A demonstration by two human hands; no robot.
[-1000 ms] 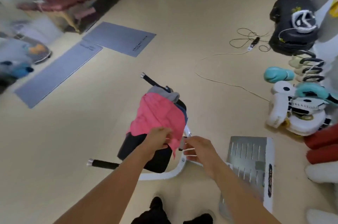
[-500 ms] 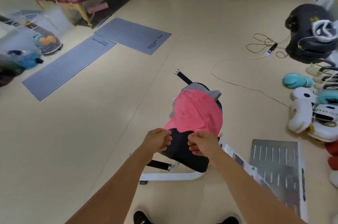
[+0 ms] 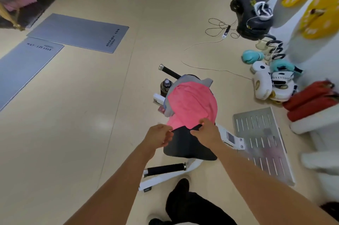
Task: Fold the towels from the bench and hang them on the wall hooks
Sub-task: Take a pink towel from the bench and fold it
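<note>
A pink towel (image 3: 191,104) lies spread over the black padded bench (image 3: 187,146), with a grey towel (image 3: 206,81) showing from under its far end. My left hand (image 3: 159,135) pinches the pink towel's near left corner. My right hand (image 3: 207,132) pinches its near edge a little to the right. Both hands are close together above the bench pad. On the white wall at the upper right are yellow discs with hooks (image 3: 316,11) sticking out.
The bench has a white frame (image 3: 165,178) and black handles. A bottle (image 3: 166,85) stands beside its far end. A metal slotted plate (image 3: 264,142), boxing gloves (image 3: 264,85), red pads (image 3: 310,100), a cable (image 3: 216,68) and grey mats (image 3: 78,32) lie on the floor.
The pink towel went from hanging lifted in my left hand to lying spread over the bench. My hands came together on its near edge, and my view swung right toward the wall.
</note>
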